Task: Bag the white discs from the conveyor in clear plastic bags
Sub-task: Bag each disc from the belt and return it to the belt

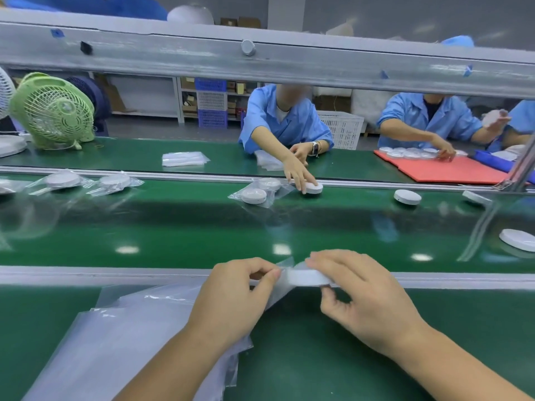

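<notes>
My right hand (364, 296) grips a white disc (307, 277) by its rim, level with the near rail of the conveyor. My left hand (234, 296) pinches the mouth of a clear plastic bag (282, 280) against the disc's left edge; the disc's left part sits at the bag's opening. A pile of clear bags (115, 337) lies on the green bench under my left forearm. Bare white discs lie on the belt at the right (407, 196) and far right (519, 239). Bagged discs (254, 195) rest on the belt's far side.
Across the belt a person in a blue coat touches a disc (314, 188); another handles discs on a red mat (451, 170). A green fan (53, 111) stands at the far left. A grey overhead beam (260, 59) crosses the view. More bagged discs (62, 180) lie far left.
</notes>
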### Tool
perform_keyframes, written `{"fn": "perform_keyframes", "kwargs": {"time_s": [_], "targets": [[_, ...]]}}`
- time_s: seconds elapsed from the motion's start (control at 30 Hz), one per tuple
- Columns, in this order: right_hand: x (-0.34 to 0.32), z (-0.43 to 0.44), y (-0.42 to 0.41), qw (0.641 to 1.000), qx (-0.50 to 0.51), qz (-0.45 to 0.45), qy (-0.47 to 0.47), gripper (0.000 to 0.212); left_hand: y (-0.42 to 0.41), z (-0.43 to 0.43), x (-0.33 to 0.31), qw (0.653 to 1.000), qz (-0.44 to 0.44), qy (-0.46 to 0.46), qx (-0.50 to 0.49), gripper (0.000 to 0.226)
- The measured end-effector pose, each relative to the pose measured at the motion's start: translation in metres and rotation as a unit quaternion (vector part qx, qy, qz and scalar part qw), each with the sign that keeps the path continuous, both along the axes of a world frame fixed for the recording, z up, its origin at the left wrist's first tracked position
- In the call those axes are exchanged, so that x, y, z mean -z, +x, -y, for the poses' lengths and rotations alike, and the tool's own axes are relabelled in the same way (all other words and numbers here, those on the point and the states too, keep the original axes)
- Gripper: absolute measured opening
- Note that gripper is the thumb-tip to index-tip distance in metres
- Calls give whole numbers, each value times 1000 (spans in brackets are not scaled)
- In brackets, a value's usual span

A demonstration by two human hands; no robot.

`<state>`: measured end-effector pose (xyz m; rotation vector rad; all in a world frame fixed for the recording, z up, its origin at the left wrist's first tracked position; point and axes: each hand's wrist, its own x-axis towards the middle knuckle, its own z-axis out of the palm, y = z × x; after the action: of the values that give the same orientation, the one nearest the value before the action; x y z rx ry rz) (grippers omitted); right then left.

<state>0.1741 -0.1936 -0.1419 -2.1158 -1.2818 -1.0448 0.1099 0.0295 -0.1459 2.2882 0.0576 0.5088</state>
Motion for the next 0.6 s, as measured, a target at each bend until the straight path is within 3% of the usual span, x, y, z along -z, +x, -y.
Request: {"fn": "perform_keyframes", "kwargs": {"time_s": [0.07,0.2,0.27,0.33,0.43,0.5,0.6], "targets": [[3,2,1,999,-6,36,-30,36,0,4,-1,1000,-7,-11,25,13],[7,3,1,995,-50,45,-77,35,-4,9,-8,984,-23,-133,119,13],[7,2,-2,997,-56,-36,-25,32,-7,11,-12,961,-47,-206,181,17],[6,-3,-10,984,-34,-159,75,22,-9,12,-12,934,-65,-266,228,42],[5,-14,-16,916,-47,-327,226,10,-5,18,-8,946,-23,-262,191,43],[1,-21,-19,872,-73,-420,240,12,-2,23,-6,950,22,-273,149,32],[-4,-25,-20,837,-138,-499,177,25,1,25,0,945,84,-303,90,19]]}}
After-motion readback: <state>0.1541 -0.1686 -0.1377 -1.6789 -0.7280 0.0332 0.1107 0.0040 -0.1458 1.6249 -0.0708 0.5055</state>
